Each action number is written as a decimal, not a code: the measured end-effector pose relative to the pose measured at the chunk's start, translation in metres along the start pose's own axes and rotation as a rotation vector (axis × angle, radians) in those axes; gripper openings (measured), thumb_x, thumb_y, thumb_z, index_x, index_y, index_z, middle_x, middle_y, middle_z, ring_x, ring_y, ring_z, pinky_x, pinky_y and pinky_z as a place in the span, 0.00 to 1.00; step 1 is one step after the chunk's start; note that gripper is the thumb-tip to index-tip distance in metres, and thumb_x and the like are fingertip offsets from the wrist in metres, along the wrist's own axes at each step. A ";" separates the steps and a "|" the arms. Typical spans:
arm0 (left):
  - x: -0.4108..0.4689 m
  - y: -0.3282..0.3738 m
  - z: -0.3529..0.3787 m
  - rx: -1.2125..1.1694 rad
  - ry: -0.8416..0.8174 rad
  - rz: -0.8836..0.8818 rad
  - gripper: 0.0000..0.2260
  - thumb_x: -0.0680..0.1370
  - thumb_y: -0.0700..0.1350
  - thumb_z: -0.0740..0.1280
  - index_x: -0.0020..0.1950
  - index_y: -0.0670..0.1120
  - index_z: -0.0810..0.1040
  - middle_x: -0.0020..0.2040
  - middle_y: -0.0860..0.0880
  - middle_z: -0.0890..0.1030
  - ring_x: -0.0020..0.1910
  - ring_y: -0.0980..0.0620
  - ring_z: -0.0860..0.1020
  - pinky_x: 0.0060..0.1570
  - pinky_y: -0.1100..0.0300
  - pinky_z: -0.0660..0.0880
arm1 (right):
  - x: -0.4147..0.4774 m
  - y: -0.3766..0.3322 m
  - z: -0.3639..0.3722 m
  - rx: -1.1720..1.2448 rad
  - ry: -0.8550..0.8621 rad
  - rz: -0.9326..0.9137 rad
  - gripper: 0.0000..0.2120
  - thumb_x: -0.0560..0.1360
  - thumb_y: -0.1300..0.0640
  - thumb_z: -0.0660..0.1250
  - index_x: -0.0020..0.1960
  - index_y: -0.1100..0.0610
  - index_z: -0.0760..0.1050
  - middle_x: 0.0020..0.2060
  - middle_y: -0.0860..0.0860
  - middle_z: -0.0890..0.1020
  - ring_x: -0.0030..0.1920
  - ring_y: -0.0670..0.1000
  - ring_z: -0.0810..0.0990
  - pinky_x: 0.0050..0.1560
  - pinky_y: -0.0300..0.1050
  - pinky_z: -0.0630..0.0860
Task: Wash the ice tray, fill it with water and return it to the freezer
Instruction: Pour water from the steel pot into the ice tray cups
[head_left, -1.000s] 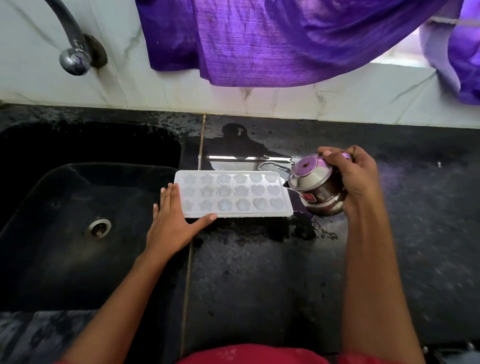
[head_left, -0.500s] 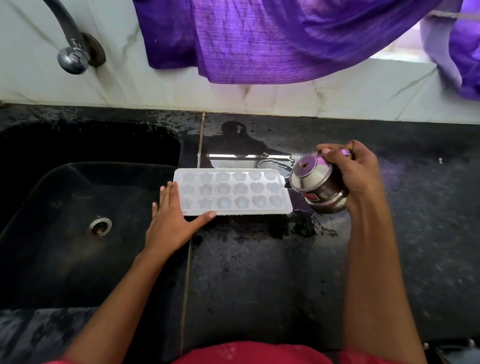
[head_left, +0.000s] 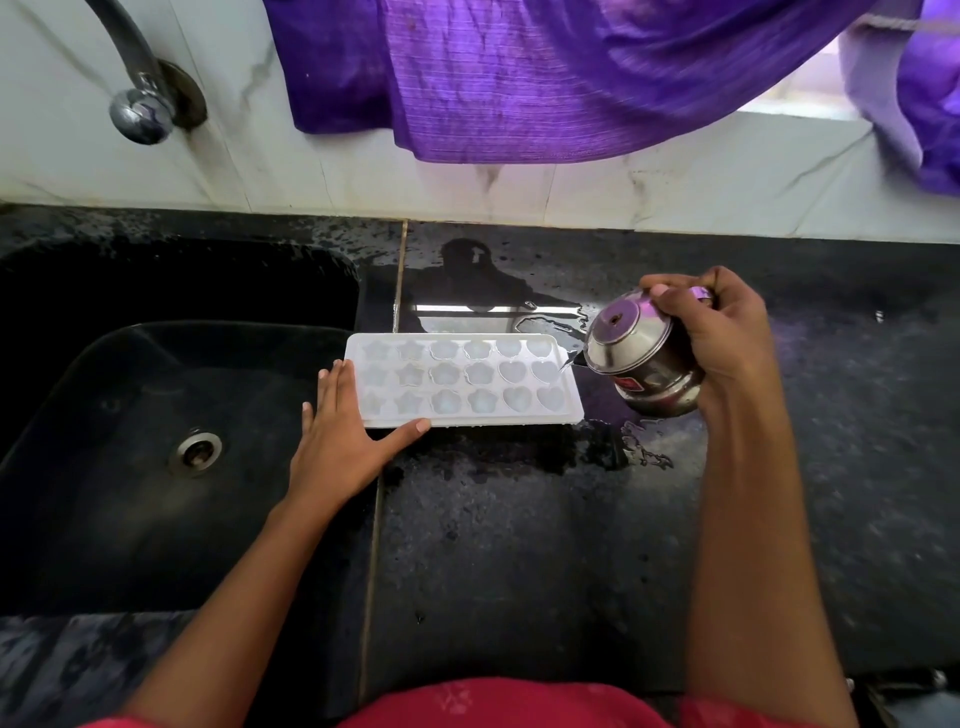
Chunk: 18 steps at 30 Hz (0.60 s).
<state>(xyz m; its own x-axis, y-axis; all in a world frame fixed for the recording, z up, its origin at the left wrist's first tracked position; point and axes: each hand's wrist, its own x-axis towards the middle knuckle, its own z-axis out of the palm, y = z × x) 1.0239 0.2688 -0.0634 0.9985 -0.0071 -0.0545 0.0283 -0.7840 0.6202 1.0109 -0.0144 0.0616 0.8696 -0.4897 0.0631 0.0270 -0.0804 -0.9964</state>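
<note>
Tray (head_left: 462, 382): flat on wet bench (head_left: 519, 545), long axis left-right, left end at sink (head_left: 104, 415) edge. Left hand (head_left: 337, 447): fingers (head_left: 340, 384) straight, pressing tray's left end, thumb along near rim. Right hand (head_left: 727, 343): grips tilted steel pot (head_left: 634, 364), thin stream reaching tray's right end. Probably filling. Spilt water under pot; tiled wall behind.
</note>
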 end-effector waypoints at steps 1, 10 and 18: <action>0.000 0.000 0.000 -0.001 0.002 -0.004 0.50 0.67 0.69 0.64 0.77 0.48 0.41 0.78 0.52 0.42 0.76 0.55 0.39 0.74 0.49 0.42 | 0.000 0.000 0.000 0.003 -0.001 -0.004 0.14 0.74 0.66 0.66 0.36 0.52 0.66 0.45 0.49 0.83 0.43 0.46 0.82 0.38 0.38 0.77; 0.000 -0.002 0.001 -0.002 0.014 0.012 0.49 0.68 0.68 0.64 0.77 0.48 0.41 0.78 0.52 0.43 0.76 0.55 0.39 0.74 0.50 0.41 | 0.001 -0.001 -0.001 0.015 0.006 -0.011 0.14 0.73 0.67 0.66 0.36 0.53 0.65 0.46 0.51 0.84 0.46 0.50 0.82 0.41 0.42 0.77; 0.000 -0.003 0.002 0.004 0.004 0.018 0.52 0.64 0.71 0.61 0.77 0.47 0.41 0.78 0.51 0.43 0.76 0.56 0.39 0.74 0.51 0.40 | 0.001 0.000 -0.001 0.070 0.016 0.020 0.14 0.73 0.67 0.66 0.35 0.53 0.65 0.45 0.51 0.84 0.49 0.53 0.82 0.48 0.48 0.79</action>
<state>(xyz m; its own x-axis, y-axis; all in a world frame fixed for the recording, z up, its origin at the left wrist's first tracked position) 1.0241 0.2701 -0.0666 0.9990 -0.0190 -0.0400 0.0098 -0.7860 0.6181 1.0108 -0.0160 0.0615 0.8624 -0.5044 0.0434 0.0447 -0.0096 -0.9990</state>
